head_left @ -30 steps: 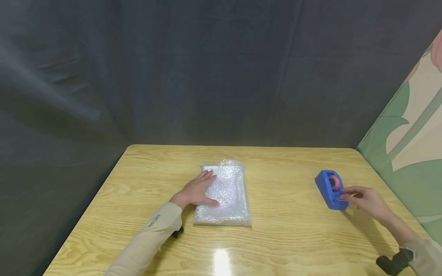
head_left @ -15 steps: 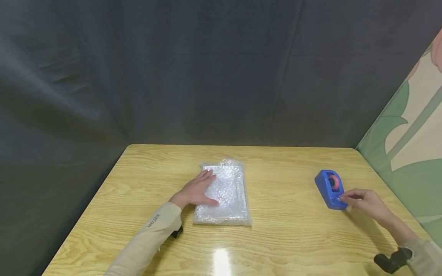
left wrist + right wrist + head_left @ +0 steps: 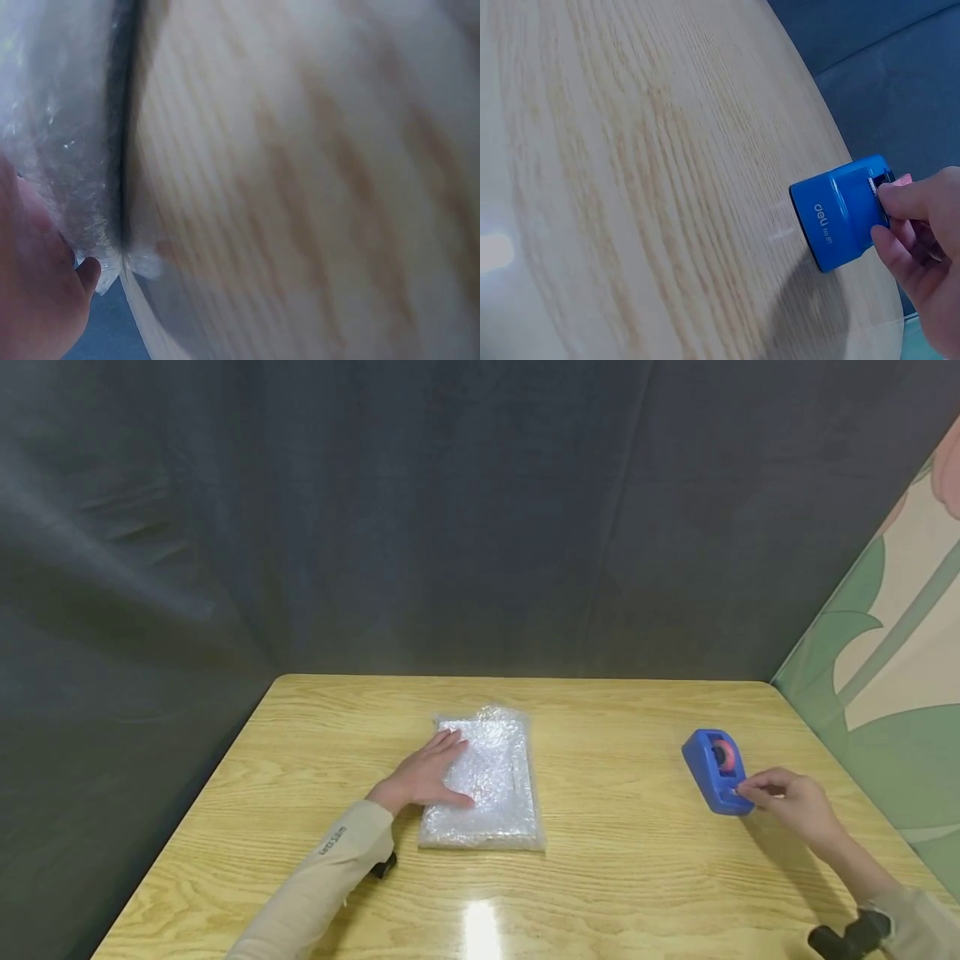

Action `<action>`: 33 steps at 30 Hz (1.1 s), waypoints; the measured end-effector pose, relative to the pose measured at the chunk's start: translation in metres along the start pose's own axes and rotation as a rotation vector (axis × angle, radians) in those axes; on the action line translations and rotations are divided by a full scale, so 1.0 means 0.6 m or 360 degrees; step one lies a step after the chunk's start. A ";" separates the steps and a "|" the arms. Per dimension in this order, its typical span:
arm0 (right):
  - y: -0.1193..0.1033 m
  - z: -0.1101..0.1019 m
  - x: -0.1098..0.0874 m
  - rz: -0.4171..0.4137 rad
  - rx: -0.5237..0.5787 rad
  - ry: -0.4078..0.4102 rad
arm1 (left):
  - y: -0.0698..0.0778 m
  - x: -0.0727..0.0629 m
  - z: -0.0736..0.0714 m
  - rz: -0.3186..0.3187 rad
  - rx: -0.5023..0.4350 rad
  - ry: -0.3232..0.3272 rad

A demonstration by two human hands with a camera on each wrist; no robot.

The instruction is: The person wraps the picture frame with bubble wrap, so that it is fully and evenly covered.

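A flat package in clear bubble wrap (image 3: 501, 777) lies on the wooden table. My left hand (image 3: 426, 777) rests on its left side, fingers spread and straight. The left wrist view shows the wrap's edge (image 3: 67, 112) beside part of that hand (image 3: 41, 285). To the right stands a blue tape dispenser (image 3: 703, 767) with a pink-cored roll (image 3: 724, 755) in it. At its cutter end my right hand (image 3: 798, 806) pinches the tape with thumb and fingers. The right wrist view has the thumb against the toothed cutter (image 3: 875, 191); the clear strip itself is barely visible.
The wooden table (image 3: 615, 877) has a dark curtain (image 3: 480, 527) behind it and on the left. A wall with a painted leaf pattern (image 3: 900, 693) borders the right side. Bare tabletop lies between package and dispenser.
The right hand's thumb and fingers have drawn together at the dispenser's cutter end and shifted slightly down. The left hand and package stay put.
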State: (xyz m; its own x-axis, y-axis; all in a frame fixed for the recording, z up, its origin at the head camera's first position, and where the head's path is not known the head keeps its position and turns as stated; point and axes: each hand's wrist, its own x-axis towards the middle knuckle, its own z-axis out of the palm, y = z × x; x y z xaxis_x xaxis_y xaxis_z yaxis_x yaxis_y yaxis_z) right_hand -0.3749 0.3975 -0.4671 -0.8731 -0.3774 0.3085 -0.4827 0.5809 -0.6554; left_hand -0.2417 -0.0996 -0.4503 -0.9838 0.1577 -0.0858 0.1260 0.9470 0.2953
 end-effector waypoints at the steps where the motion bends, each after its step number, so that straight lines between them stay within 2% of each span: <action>1: 0.000 0.000 -0.002 0.0024 0.0009 -0.0002 | 0.001 0.000 0.000 0.0000 -0.0003 -0.0004; 5: 0.005 -0.002 -0.010 0.0129 0.0041 -0.0026 | 0.003 -0.001 -0.002 0.0002 -0.0011 -0.0014; 12: 0.005 -0.014 -0.017 0.0239 0.0306 -0.0022 | 0.003 -0.001 -0.004 0.0020 -0.0023 -0.0003; 19: -0.001 -0.009 -0.030 0.0259 0.0178 -0.0025 | 0.002 0.000 0.000 0.0017 -0.0005 -0.0004; 33: 0.001 -0.011 -0.072 0.0339 0.0337 -0.0159 | -0.001 0.001 -0.002 0.0019 0.0007 -0.0007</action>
State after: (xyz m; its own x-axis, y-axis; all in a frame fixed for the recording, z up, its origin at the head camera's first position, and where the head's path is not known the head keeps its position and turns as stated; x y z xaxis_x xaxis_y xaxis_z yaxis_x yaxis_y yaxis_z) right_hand -0.3381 0.4189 -0.4762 -0.9370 -0.3383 0.0866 -0.2556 0.4954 -0.8302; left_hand -0.2426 -0.1004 -0.4494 -0.9816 0.1702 -0.0866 0.1383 0.9463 0.2921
